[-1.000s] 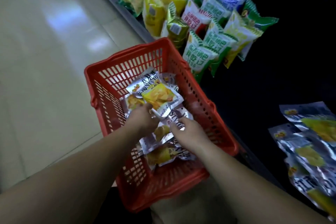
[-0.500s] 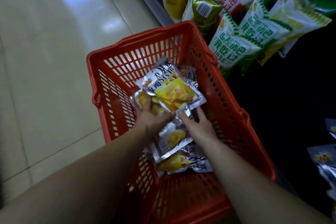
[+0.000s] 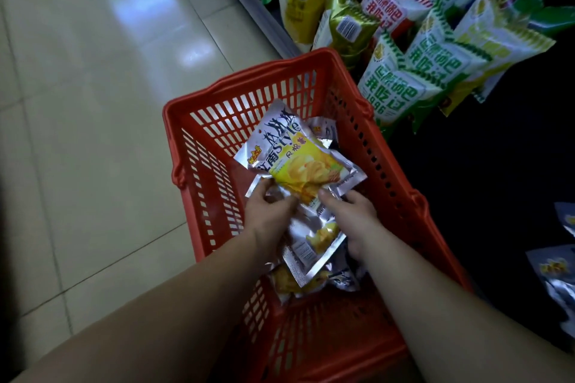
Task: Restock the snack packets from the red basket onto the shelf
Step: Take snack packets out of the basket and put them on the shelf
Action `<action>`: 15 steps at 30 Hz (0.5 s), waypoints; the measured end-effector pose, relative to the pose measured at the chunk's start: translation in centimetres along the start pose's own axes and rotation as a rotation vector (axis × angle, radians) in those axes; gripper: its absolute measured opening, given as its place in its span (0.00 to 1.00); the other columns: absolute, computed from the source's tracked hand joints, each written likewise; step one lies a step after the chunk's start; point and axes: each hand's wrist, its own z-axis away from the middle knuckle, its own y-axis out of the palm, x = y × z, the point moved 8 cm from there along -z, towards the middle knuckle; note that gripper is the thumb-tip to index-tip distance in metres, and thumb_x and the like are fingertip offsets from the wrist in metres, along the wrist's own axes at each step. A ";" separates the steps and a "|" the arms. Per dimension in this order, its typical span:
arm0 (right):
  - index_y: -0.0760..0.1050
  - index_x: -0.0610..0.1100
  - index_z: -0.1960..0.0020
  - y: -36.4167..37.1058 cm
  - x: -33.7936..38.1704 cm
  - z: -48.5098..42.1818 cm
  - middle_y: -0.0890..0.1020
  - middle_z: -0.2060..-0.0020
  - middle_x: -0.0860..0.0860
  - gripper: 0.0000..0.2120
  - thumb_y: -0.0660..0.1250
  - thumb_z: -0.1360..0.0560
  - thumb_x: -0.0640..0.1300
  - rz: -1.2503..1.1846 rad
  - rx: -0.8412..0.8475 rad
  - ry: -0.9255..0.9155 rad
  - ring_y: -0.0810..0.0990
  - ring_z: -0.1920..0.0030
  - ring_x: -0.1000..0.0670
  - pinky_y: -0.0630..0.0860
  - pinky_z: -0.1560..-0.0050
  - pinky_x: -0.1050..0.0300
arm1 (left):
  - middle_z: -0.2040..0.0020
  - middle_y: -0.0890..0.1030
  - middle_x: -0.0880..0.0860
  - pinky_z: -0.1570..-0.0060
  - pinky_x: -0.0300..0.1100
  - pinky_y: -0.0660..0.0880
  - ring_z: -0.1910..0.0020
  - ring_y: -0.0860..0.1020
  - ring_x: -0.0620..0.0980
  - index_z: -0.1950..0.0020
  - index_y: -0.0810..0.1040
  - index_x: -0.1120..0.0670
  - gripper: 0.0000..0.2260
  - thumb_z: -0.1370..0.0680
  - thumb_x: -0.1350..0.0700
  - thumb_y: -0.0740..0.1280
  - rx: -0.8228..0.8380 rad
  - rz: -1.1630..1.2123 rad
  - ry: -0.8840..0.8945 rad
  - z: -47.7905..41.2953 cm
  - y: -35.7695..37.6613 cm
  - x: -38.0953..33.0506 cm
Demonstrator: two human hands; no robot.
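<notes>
The red basket (image 3: pixel 199 171) stands on the floor in front of me with several silver snack packets in it. Both my hands are inside it. My left hand (image 3: pixel 270 211) and my right hand (image 3: pixel 351 214) together grip a bunch of the silver-and-yellow packets (image 3: pixel 298 162), whose top one fans out above my fingers. Another packet (image 3: pixel 314 246) hangs between my wrists. More packets (image 3: pixel 289 283) lie on the basket's bottom. The dark shelf (image 3: pixel 485 171) is to the right.
Green, white and yellow snack bags (image 3: pixel 401 84) stand in rows on the shelf past the basket's far right corner. Silver packets (image 3: pixel 557 277) lie on the shelf at the right edge. Pale tiled floor (image 3: pixel 93 102) stretches to the left.
The view has shifted closer and left toward the basket. Both hands have closed on the bunch of packets and lifted it a little; the shelf's silver packets slid toward the right edge.
</notes>
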 end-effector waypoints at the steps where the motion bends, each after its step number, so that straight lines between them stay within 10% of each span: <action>1: 0.81 0.48 0.42 -0.1 0.6 0.3 0.84 0.48 0.50 0.17 0.78 0.28 0.52 -0.001 -0.014 -0.031 0.83 0.48 0.48 0.79 0.51 0.53 | 0.56 0.78 0.41 0.65 0.30 0.74 0.65 0.79 0.35 0.35 0.74 0.47 0.18 0.21 0.59 0.73 0.021 0.063 -0.020 0.4 0.1 -0.4; 8: 0.84 0.47 0.52 -0.2 5.7 6.0 0.88 0.58 0.52 0.06 0.78 0.28 0.44 0.000 -0.021 -0.243 0.87 0.55 0.49 0.84 0.51 0.52 | 0.59 0.78 0.52 0.63 0.41 0.71 0.62 0.76 0.49 0.48 0.76 0.61 0.23 0.28 0.45 0.79 -0.053 0.068 0.031 3.8 -2.1 -5.7; 15: 0.72 0.56 0.49 -4.1 12.2 15.5 0.84 0.56 0.55 0.18 0.77 0.31 0.43 0.060 -0.119 -0.579 0.84 0.56 0.53 0.80 0.53 0.56 | 0.67 0.75 0.54 0.68 0.44 0.72 0.70 0.72 0.51 0.59 0.73 0.53 0.16 0.28 0.50 0.79 -0.046 0.084 0.178 11.6 -2.0 -11.5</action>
